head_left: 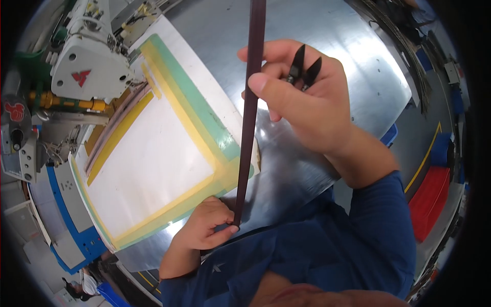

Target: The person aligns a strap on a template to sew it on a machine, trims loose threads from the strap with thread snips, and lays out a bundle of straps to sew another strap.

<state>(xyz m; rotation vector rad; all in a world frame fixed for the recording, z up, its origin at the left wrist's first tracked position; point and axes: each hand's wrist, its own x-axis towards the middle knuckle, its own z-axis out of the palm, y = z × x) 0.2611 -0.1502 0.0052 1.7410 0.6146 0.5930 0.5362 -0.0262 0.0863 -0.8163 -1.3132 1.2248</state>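
Note:
A long, narrow dark maroon strip (pixel 247 120) runs from the top edge of the head view down toward my body. My left hand (pixel 208 225) pinches its lower end between thumb and fingers, close to the table's front edge. Higher up, my right hand (pixel 312 97) grips the strip between thumb and forefinger. Tucked in that same palm are small thread snips (pixel 299 69), their two black blades pointing up and apart. Under the strip lies a white sheet (pixel 153 158) bordered with yellow and green tape.
A white sewing machine head (pixel 84 61) stands at the upper left, over the sheet's far corner. The shiny metal tabletop (pixel 327 30) extends to the right. A blue-edged control panel (pixel 76 220) sits at the left, and a red bin (pixel 430 204) is at the far right.

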